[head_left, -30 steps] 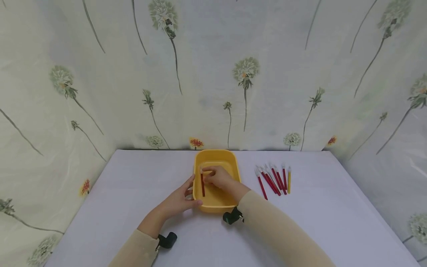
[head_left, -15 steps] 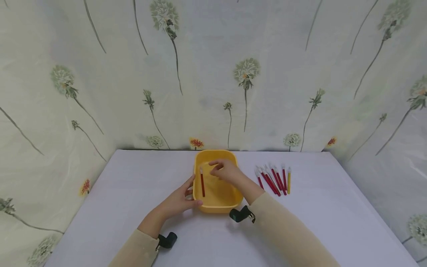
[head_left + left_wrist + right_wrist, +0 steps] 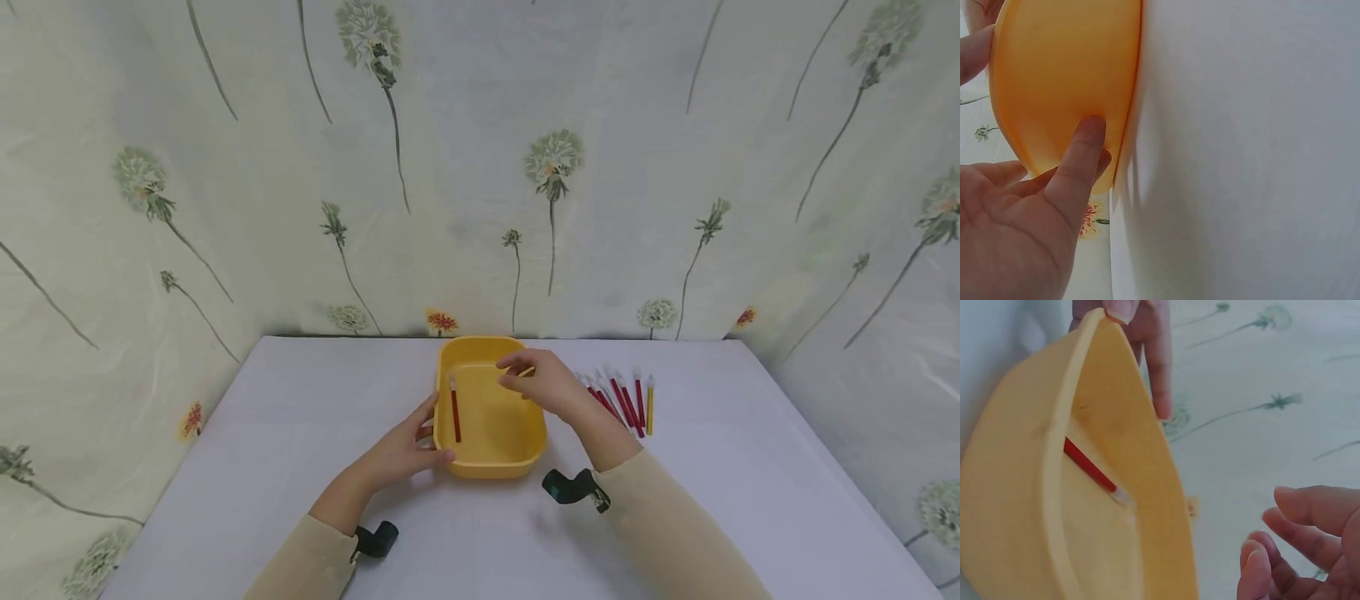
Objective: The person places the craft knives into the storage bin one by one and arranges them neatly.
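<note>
A yellow tray [image 3: 491,471] stands on the table. My left hand [image 3: 401,450] holds its near left side, the thumb over the rim and the fingers against the outer wall, as the left wrist view shows. Inside the tray, along its left side, lies a slim red stick with a pale clear tip [image 3: 1090,464], which looks like a capped paintbrush. Above the tray's right rim hovers my right hand [image 3: 543,382], its fingers loosely bent with nothing between them. To the right of the tray several more red sticks [image 3: 628,407] lie fanned out, partly hidden by the right hand and wrist.
One yellow stick [image 3: 650,408] lies at the right end of the red ones. White cloth covers the table [image 3: 337,383]. A dandelion-patterned curtain [image 3: 465,167] rises behind the table's far edge. Black wrist cameras [image 3: 567,486] hang under both forearms.
My right hand has let go of the red stick, leaving it in the tray. It has moved up and right to the tray's right rim. The left hand and tray stay put.
</note>
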The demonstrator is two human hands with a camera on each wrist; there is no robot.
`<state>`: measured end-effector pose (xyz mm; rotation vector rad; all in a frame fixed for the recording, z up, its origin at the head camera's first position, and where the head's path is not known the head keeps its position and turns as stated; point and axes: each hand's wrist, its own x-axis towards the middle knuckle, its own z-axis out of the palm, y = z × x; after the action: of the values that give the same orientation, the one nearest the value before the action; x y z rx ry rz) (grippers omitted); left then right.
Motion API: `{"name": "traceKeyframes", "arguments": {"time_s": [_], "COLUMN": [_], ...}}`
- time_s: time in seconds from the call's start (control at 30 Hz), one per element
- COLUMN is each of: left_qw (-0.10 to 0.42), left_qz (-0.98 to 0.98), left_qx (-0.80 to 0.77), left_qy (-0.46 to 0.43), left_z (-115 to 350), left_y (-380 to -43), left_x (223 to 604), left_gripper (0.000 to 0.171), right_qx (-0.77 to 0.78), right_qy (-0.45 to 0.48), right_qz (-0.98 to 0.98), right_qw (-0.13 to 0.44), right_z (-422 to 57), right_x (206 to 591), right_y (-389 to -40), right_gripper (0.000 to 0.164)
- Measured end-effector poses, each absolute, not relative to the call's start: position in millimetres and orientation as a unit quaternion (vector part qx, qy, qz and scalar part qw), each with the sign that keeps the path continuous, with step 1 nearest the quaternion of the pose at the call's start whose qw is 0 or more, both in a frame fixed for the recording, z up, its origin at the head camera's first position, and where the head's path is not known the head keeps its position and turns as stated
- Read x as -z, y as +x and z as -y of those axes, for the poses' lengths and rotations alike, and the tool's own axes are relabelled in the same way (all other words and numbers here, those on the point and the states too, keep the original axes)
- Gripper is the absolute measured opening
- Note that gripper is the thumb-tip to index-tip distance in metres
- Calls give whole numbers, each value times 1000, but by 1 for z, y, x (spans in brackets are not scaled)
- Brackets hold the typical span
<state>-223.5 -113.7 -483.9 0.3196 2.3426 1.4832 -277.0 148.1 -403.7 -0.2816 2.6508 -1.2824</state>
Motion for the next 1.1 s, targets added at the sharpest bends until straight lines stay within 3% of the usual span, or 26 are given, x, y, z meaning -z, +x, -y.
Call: {"name": "traceKeyframes", "arguments": {"time_s": [0.7,1.1], "left_qw": [170,171], "left_qz": [-820,-825], "left_qx": [-533,-527], "left_qy": [121,114], "left_z": [114,114], "left_y": [-222,-222], "left_x": [484,482], "left_gripper": [104,104], "right_qx": [407,394], "right_qy": [-68,-63], "right_qz": [-910,-917], "right_qw": [42,16], "right_z": [-228,-274], "right_x": [383,399], "right_y": [-247,-246], "right_gripper": [39,42]}}
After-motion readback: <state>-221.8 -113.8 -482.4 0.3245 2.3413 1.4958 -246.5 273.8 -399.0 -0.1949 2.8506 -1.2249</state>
